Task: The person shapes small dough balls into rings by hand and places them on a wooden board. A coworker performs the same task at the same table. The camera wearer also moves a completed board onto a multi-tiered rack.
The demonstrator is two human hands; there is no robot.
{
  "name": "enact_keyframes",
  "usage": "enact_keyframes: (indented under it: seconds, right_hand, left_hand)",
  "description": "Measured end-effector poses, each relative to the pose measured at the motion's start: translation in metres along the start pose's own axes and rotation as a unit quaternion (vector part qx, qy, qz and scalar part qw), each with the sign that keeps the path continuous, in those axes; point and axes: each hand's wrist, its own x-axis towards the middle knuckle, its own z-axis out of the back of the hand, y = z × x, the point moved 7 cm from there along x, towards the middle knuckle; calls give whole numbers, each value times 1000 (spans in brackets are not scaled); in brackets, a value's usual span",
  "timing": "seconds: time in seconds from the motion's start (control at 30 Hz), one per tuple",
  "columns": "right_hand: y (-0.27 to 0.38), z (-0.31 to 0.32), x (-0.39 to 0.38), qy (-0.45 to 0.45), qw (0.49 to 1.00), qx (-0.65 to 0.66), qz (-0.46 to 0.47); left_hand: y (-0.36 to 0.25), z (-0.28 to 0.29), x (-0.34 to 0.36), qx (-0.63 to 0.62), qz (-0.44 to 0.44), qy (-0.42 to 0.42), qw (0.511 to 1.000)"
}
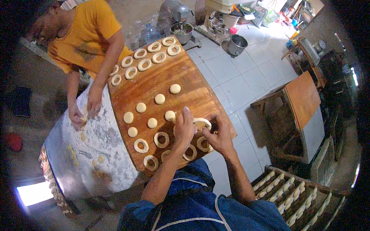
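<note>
My left hand (184, 127) and my right hand (218, 136) hold one pale dough ring (202, 123) between them, just above a wooden board (185, 77). Both hands pinch its rim. Below my hands lie several shaped rings, such as one (161, 139) near the board's front edge. Round dough balls (160, 99) sit in rows on the middle of the board. More rings (144, 64) line the far end.
A person in a yellow shirt (86, 36) works dough on a floured metal table (100, 134) at the left. A rack of shaped dough (293, 196) stands lower right. A wooden stool (302, 100) and metal bowls (237, 44) stand on the tiled floor.
</note>
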Motion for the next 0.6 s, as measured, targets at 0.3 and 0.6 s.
enact_keyframes:
  seconds: [0.3, 0.6]
  right_hand:
    - [-7, -20, -11, 49, 903, -409, 119]
    - [1, -60, -33, 20, 940, -311, 140]
  left_hand:
    - [-11, 96, -46, 345, -226, -187, 892]
    - [134, 374, -176, 525, -32, -474, 706]
